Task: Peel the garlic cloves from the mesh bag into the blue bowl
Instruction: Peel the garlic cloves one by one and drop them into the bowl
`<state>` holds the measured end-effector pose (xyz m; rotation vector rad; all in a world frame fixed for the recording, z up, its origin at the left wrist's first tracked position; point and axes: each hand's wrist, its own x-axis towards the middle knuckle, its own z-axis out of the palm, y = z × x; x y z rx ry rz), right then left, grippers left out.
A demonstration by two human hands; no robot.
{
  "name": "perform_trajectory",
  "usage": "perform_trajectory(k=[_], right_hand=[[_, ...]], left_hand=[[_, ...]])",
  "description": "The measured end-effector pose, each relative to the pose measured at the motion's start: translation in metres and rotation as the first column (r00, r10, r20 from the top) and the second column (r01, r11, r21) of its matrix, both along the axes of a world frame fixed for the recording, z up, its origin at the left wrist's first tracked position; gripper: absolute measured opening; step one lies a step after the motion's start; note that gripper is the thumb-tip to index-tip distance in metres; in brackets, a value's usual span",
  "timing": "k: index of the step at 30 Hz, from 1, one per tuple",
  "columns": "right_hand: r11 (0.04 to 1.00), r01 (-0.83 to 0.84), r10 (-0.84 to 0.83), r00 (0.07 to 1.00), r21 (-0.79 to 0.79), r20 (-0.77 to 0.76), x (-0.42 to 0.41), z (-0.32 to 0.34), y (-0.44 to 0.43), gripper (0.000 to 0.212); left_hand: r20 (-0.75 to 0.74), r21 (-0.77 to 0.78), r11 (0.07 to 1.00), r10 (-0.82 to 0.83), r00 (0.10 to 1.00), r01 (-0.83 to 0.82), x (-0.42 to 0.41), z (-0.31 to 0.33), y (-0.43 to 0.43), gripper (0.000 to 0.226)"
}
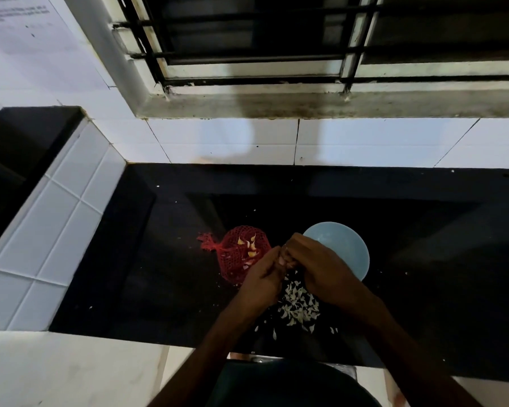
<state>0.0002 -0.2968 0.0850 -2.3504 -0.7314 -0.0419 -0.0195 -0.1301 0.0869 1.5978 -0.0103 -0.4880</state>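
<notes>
A red mesh bag (238, 253) lies on the black counter (147, 259) with a few garlic cloves showing through its netting. Just right of it stands the pale blue bowl (347, 245); what lies in it is too dim to tell. My left hand (260, 282) and my right hand (315, 264) meet fingertip to fingertip between bag and bowl, both pinching a small garlic clove (285, 261) that is mostly hidden by the fingers. My right hand covers the bowl's near-left rim. A heap of white garlic skins (299, 304) lies on the counter under my hands.
White tiled wall (365, 142) runs behind the counter, with a barred window (276, 54) above it. A tiled partition (56, 230) borders the counter on the left. Skin flakes are scattered toward the counter's front edge (276, 336).
</notes>
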Motion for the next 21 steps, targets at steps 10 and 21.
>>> perform_trajectory(k=[10,21], right_hand=[[0.968,0.212,-0.215,0.977,0.136,0.008,-0.012,-0.024,0.017,0.047],[0.812,0.396,-0.344,0.918,0.429,-0.196,-0.028,-0.024,0.016,0.005]], left_hand=[[-0.249,-0.128,0.965,0.190,0.950,-0.227,-0.010,0.002,-0.009,0.020],[0.143,0.070,0.991,0.102,0.984,-0.113,-0.001,-0.004,0.003,0.017]])
